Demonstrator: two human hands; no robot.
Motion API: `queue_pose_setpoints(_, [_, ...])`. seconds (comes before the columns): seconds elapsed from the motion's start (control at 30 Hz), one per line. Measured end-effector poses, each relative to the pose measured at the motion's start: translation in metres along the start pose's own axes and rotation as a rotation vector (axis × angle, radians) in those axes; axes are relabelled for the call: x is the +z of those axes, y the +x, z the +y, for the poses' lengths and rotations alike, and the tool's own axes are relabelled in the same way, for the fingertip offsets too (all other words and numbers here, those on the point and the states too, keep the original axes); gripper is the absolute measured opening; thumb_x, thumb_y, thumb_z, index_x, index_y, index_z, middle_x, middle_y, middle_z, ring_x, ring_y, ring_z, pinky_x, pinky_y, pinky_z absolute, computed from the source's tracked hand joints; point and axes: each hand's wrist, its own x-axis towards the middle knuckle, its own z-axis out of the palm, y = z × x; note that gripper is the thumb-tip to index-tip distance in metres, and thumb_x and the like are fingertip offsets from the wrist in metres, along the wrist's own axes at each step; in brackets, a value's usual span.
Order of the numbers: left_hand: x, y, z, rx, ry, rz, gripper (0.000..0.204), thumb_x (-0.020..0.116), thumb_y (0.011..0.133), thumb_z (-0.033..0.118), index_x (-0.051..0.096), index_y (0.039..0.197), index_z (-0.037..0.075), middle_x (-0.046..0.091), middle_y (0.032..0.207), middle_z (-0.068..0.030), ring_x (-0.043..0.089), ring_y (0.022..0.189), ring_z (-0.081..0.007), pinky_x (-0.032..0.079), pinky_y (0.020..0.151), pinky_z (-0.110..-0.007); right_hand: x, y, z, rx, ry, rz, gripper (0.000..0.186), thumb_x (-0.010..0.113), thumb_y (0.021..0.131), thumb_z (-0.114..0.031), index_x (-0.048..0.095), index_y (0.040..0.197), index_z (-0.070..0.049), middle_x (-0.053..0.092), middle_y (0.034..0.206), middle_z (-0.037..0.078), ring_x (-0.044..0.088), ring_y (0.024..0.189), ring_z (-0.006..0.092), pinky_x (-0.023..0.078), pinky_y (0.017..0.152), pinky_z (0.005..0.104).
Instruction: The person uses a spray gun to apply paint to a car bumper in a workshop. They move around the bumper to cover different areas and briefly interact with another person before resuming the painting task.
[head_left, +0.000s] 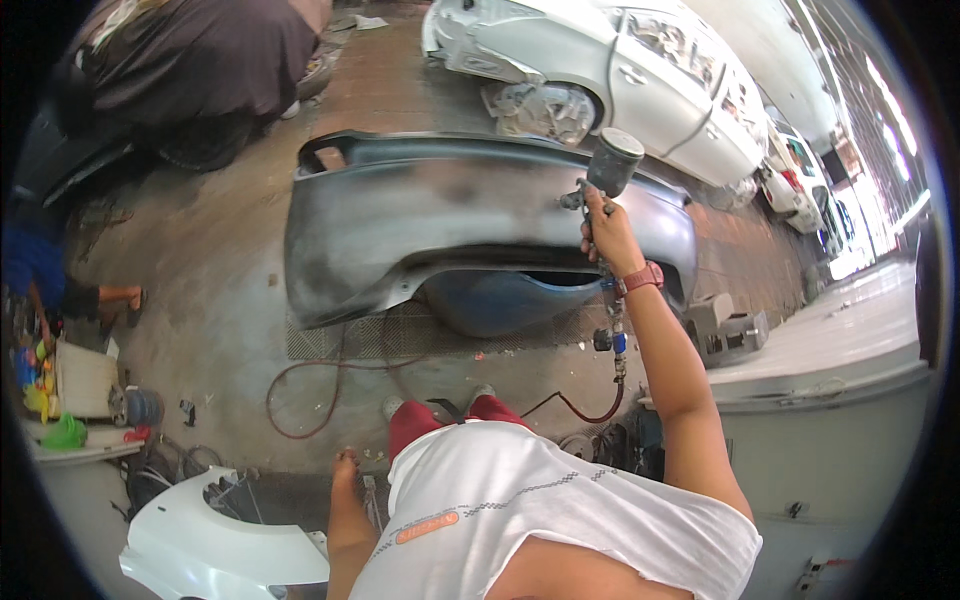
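From your body, the floor [210, 300] offers your left hand [346, 463] room between nine and eleven o'clock, save a dark-red hose [283, 425] looped at ten. The grey bumper cover [470, 210] blocks twelve; a white car fender [205, 540] fills eight. Grey plastic parts [738, 335] obstruct two, beyond your right forearm [678, 375].

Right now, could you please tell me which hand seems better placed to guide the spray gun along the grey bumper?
Probably the right hand: it grips the spray gun, and its arm reaches out toward the grey bumper. The left hand hangs low, apart from both.
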Motion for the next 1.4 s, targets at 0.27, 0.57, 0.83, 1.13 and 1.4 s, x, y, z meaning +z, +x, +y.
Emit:
queue_pose_setpoints(0.27, [0.068, -0.002, 0.035, 0.097, 0.032, -0.025, 0.041, 0.061, 0.107, 0.043, 0.059, 0.131, 0.01, 0.067, 0.106, -0.0032, 0.066, 0.087, -0.0187, 0.05, 0.066, -0.035, -0.173, 0.015, 0.074, 0.034, 0.01, 0.24, 0.059, 0.049, 0.109, -0.058, 0.066, 0.116, -0.002, 0.056, 0.065, 0.003, 0.059, 0.047, 0.0132, 0.044, 0.039, 0.0282])
queue_pose_setpoints(0.57, [0.163, -0.054, 0.035, 0.183, 0.268, -0.087, 0.04, 0.065, 0.106, 0.036, 0.064, 0.131, 0.005, 0.069, 0.102, -0.0038, 0.066, 0.08, -0.0151, 0.051, 0.067, -0.032, -0.314, 0.049, 0.156, 0.097, 0.111, 0.432, 0.061, 0.052, 0.107, -0.06, 0.069, 0.106, -0.002, 0.056, 0.063, 0.004, 0.058, 0.045, 0.0152, 0.044, 0.039, 0.0311])
queue_pose_setpoints(0.83, [0.151, -0.091, 0.012, 0.167, 0.465, 0.038, 0.059, 0.065, 0.105, 0.043, 0.06, 0.143, -0.002, 0.074, 0.117, -0.0138, 0.072, 0.097, -0.0249, 0.056, 0.086, -0.039, -0.407, 0.096, 0.256, 0.197, -0.171, 0.711, 0.075, 0.048, 0.107, -0.064, 0.064, 0.077, 0.003, 0.061, 0.055, 0.012, 0.062, 0.043, 0.0241, 0.05, 0.041, 0.0384])
queue_pose_setpoints(1.13, [0.12, -0.08, -0.008, 0.089, 0.286, 0.083, 0.061, 0.066, 0.103, 0.043, 0.06, 0.144, -0.001, 0.07, 0.132, -0.018, 0.07, 0.112, -0.0261, 0.055, 0.097, -0.04, -0.32, 0.055, 0.217, 0.205, -0.04, 0.464, 0.06, 0.054, 0.105, -0.063, 0.064, 0.104, -0.004, 0.057, 0.064, 0.005, 0.059, 0.046, 0.0183, 0.043, 0.038, 0.0312])
queue_pose_setpoints(1.4, [0.09, -0.046, 0.013, 0.098, 0.185, 0.001, 0.061, 0.068, 0.102, 0.047, 0.059, 0.146, 0.007, 0.071, 0.127, -0.0108, 0.069, 0.104, -0.022, 0.055, 0.087, -0.038, -0.087, -0.016, 0.067, 0.046, 0.108, 0.087, 0.052, 0.049, 0.11, -0.056, 0.064, 0.109, -0.007, 0.057, 0.066, 0.0, 0.057, 0.047, 0.0121, 0.042, 0.038, 0.0266])
